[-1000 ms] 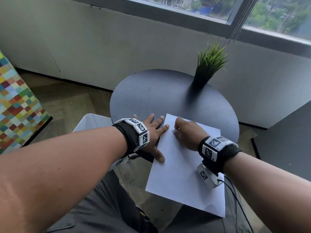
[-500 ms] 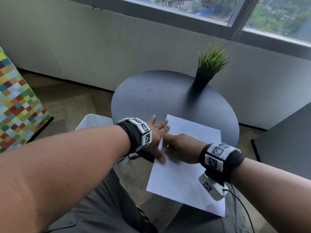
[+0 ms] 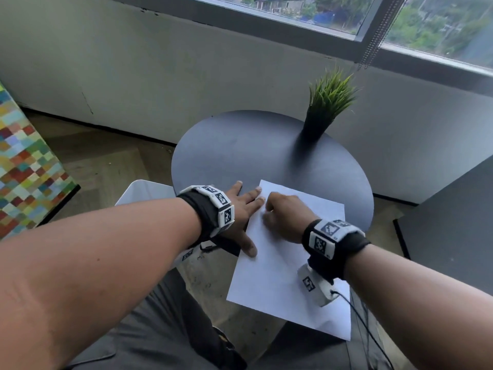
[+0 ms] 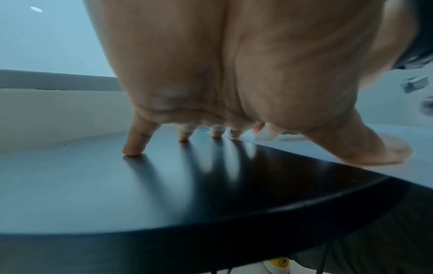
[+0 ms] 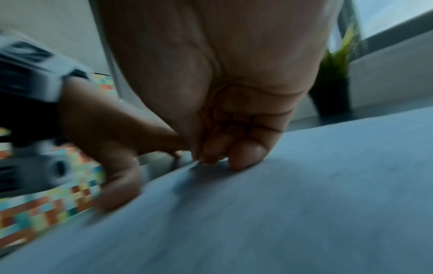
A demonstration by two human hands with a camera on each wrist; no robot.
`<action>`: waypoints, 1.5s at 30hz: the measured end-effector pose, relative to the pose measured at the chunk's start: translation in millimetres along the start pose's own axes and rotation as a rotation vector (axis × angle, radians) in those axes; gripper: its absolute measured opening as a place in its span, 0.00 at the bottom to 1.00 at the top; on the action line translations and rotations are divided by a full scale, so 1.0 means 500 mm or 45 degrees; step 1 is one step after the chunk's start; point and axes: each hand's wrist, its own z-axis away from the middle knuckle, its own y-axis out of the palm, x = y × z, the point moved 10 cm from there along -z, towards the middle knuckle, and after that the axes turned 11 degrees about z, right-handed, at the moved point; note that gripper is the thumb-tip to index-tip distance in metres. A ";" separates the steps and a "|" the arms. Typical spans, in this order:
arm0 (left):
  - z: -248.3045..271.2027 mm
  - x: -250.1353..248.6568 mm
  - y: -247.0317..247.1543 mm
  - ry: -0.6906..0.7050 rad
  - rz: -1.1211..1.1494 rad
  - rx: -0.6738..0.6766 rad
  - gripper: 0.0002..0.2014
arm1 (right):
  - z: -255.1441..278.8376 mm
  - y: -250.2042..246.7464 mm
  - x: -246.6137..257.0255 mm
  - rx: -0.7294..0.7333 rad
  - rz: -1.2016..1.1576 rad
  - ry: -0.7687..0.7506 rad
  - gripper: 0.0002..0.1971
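A white sheet of paper [image 3: 280, 276] lies on a round black table [image 3: 240, 145], and its near end hangs over the table's edge. My left hand [image 3: 245, 209] is spread flat at the sheet's left edge: the thumb presses on the paper and the fingertips [image 4: 133, 146] stand on the table top [image 4: 117, 194]. My right hand [image 3: 282, 217] sits on the paper just right of it, with its fingers curled. In the right wrist view its fingertips [image 5: 243, 153] and thumb meet at the left edge of the paper [image 5: 281, 204].
A small green plant in a black pot [image 3: 325, 108] stands at the table's far right. A white stool [image 3: 144, 190] is to the left of the table and a colourful checkered panel [image 3: 24, 169] lies further left. A dark cabinet [image 3: 453, 222] stands on the right. A wall with a window is behind.
My right hand slid left across the paper from its far middle to the left edge beside my left hand. My left hand stayed in place.
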 end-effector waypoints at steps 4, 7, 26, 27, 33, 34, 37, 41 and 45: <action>-0.007 0.004 0.006 -0.006 0.019 -0.004 0.68 | 0.022 0.016 0.052 0.065 -0.052 -0.184 0.08; -0.002 -0.004 0.001 -0.013 0.017 0.010 0.67 | -0.005 -0.009 -0.056 0.000 -0.005 0.120 0.08; -0.030 -0.002 0.007 -0.037 -0.035 0.036 0.69 | 0.021 -0.011 -0.072 0.051 0.145 -0.043 0.09; -0.029 -0.002 0.007 -0.038 -0.038 0.038 0.69 | 0.023 -0.012 -0.073 0.027 0.186 -0.028 0.10; -0.031 -0.003 0.006 -0.046 -0.045 0.053 0.69 | 0.066 0.026 0.039 0.221 0.096 -0.348 0.08; -0.030 -0.005 0.006 -0.046 -0.035 0.047 0.68 | 0.044 0.013 0.001 0.184 0.086 -0.241 0.08; -0.027 -0.003 0.006 -0.044 -0.031 0.040 0.67 | 0.017 -0.014 -0.058 0.059 0.203 -0.083 0.09; -0.030 -0.002 0.007 -0.045 -0.044 0.039 0.68 | 0.080 0.035 0.063 0.204 0.216 -0.441 0.08; -0.034 -0.002 0.006 -0.037 -0.029 0.023 0.69 | 0.039 -0.007 -0.054 0.092 0.169 -0.137 0.08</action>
